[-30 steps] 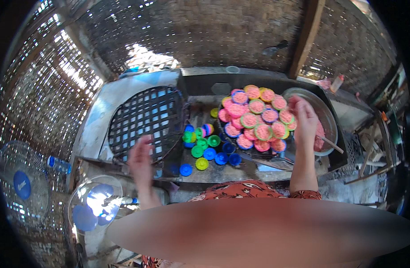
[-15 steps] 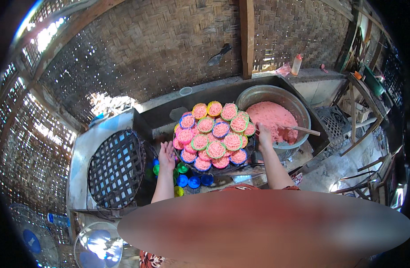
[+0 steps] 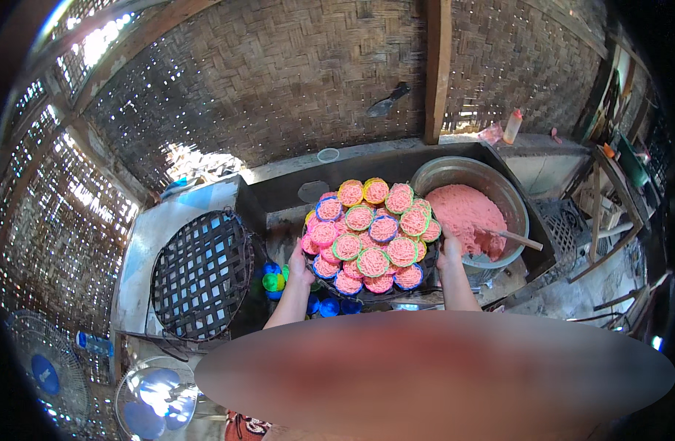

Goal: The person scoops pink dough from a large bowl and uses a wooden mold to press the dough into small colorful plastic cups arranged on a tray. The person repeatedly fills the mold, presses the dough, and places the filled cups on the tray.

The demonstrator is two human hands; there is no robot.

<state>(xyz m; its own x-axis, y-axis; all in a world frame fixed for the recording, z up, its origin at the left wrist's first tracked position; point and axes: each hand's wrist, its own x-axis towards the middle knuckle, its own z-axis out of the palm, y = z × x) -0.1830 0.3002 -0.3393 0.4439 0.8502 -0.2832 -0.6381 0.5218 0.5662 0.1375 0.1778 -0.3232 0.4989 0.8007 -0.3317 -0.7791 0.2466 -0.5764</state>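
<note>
Pink strands of dough fill a heap of small round cups (image 3: 372, 229) with green, blue, yellow and pink rims. They are piled on a dark round tray (image 3: 431, 275), whose surface is mostly covered. At the tray's left side my left hand (image 3: 299, 269) grips the edge, its fingertips partly hidden under it. My right hand (image 3: 450, 254) holds the opposite edge, just in front of a large metal basin (image 3: 519, 192). Inside the basin lies a mass of pink dough (image 3: 464, 209), with a wooden-handled tool (image 3: 520, 239) stuck in it.
A black woven round tray (image 3: 201, 275) rests on the counter (image 3: 135, 294) at left. Several blue, green and yellow cups (image 3: 329, 307) sit below the heap. A squeeze bottle (image 3: 513, 126) stands on the back ledge, near a clear round lid (image 3: 328, 155). Two fans are at lower left.
My left hand has moved in from an open palm beside the tray to a grip on its left edge. The right hand stays at the right edge. The view has shifted slightly.
</note>
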